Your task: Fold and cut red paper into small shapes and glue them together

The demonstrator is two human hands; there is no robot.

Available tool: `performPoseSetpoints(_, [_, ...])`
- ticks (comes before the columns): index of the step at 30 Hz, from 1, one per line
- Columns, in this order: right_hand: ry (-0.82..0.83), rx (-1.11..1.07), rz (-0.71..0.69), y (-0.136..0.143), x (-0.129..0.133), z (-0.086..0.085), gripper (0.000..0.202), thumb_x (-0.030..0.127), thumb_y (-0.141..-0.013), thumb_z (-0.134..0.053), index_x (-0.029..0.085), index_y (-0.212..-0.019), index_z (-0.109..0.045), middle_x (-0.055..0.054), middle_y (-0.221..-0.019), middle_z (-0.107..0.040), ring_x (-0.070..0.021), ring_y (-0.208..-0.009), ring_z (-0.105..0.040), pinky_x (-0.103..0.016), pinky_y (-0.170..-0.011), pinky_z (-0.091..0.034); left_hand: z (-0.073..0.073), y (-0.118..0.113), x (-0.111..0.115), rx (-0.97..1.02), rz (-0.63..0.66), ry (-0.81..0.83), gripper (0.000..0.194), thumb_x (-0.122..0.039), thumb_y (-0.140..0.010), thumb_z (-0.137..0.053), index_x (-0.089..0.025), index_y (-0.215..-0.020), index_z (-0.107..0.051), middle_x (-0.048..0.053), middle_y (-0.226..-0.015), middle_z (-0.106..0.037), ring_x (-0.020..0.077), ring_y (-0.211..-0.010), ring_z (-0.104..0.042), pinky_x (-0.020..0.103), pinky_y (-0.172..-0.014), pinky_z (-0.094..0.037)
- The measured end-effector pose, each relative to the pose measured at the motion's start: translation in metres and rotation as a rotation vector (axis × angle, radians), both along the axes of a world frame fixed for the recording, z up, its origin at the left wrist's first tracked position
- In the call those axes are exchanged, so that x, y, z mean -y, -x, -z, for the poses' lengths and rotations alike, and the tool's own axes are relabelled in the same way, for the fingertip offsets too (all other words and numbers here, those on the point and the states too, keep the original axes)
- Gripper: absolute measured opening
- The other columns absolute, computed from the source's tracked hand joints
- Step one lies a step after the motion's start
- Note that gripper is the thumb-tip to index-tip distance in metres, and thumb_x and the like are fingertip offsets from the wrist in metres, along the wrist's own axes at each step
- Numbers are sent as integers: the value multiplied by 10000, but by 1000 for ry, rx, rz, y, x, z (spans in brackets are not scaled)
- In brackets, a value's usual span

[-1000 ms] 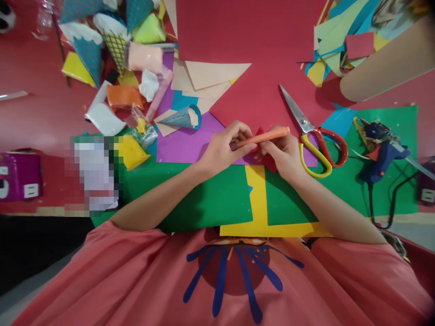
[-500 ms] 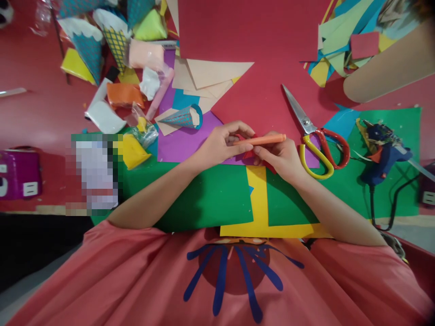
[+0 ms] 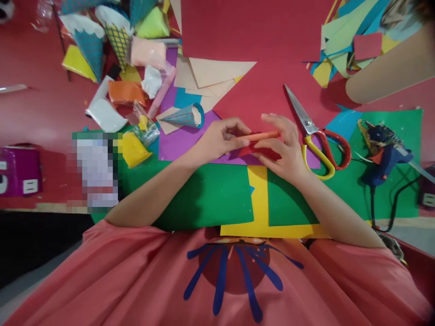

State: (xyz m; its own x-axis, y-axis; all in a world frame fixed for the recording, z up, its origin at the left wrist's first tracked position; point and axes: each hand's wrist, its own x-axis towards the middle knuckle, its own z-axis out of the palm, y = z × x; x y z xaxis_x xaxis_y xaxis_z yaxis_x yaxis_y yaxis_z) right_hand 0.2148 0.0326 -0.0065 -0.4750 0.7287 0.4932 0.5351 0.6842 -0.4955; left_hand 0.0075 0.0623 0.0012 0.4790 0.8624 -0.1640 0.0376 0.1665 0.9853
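My left hand (image 3: 220, 141) pinches a slim orange pen-like stick (image 3: 261, 136) between thumb and fingers; the stick points to the right. Red paper (image 3: 247, 149) shows just under the stick, partly hidden by my fingers. Around the stick's right end, my right hand (image 3: 283, 147) has its fingers apart, the index finger raised. Whether its lower fingertips touch the red paper, I cannot tell. To the right lie scissors (image 3: 308, 127) with one red and one yellow handle. A small blue patterned paper cone (image 3: 183, 117) rests left of my hands.
Purple (image 3: 173, 147), green (image 3: 204, 194) and red (image 3: 251, 31) sheets cover the table. Clay packets (image 3: 125, 93) and larger cones (image 3: 89, 47) lie left. A blue glue gun (image 3: 384, 165) with its cord sits right, below a cardboard tube (image 3: 380, 72) and paper scraps (image 3: 356, 27).
My right hand has loosened from the stick and spread its fingers, the index finger lifting. My left hand still holds the stick, which has shifted slightly left.
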Motion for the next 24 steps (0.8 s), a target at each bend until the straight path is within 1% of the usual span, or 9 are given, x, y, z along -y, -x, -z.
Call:
performPoseSetpoints(4, [8, -14, 6, 4, 1, 5, 39, 257, -846, -643, 238, -868, -617, -75, -1274, -623, -274, -1219, -573, -519, -994, -483, -2, -1, 1, 5, 12, 51, 374, -463, -677, -794, -180, -810, -588, -34, -716, -609, 41, -566, -500, 202, -479, -388])
performPoseSetpoints(6, [3, -9, 14, 6, 2, 7, 47, 263, -856, -635, 229, -833, -610, -69, -1228, -652, -259, -1175, -600, -498, -958, -505, -3, -1, 2, -5, 18, 47, 363, -452, -695, -781, -174, -811, -579, -41, -702, -594, 32, -526, -473, 199, -448, -347])
performPoseSetpoints(9, [15, -21, 17, 7, 3, 8, 70, 270, -868, -620, 226, -814, -611, -56, -1208, -664, -247, -1145, -607, -487, -954, -498, -4, -2, 4, -48, 34, 29, 319, -416, -740, -744, -166, -826, -565, -58, -644, -560, 17, -454, -427, 189, -419, -299])
performPoseSetpoints(12, [32, -50, 14, 7, 5, 7, 65, 272, -872, -613, 231, -824, -625, -53, -1190, -674, -243, -1117, -611, -479, -949, -490, -3, -1, 4, -85, 46, -12, 281, -386, -759, -721, -167, -836, -563, -63, -620, -550, 15, -439, -421, 177, -430, -310])
performPoseSetpoints(17, [108, 33, 56, 7, 7, 3, 96, 313, -881, -597, 253, -840, -659, -48, -1110, -707, -239, -1025, -651, -463, -897, -506, -3, -1, 4, -116, 66, -80, 250, -387, -761, -695, -169, -807, -581, -58, -604, -549, 30, -452, -410, 190, -442, -311])
performPoseSetpoints(21, [158, 14, 36, 6, 6, 1, 99, 307, -884, -593, 260, -885, -679, -54, -1122, -706, -242, -1040, -649, -473, -917, -493, -3, -2, 5, -138, 54, -97, 241, -382, -760, -687, -167, -779, -579, -55, -610, -555, 32, -452, -393, 199, -438, -297])
performPoseSetpoints(23, [164, 15, 40, 6, 6, 1, 99, 300, -888, -588, 262, -894, -680, -53, -1106, -715, -237, -1022, -659, -469, -904, -501, -3, -3, 6, -145, 49, -107, 225, -366, -762, -685, -164, -776, -587, -46, -637, -576, 38, -478, -425, 196, -453, -320])
performPoseSetpoints(24, [164, 22, 45, 6, 6, 0, 102, 298, -892, -582, 264, -892, -679, -52, -1092, -721, -233, -1007, -666, -464, -892, -509, -3, -4, 6, -144, 49, -119, 214, -356, -766, -681, -161, -775, -591, -37, -662, -594, 47, -513, -464, 192, -476, -350])
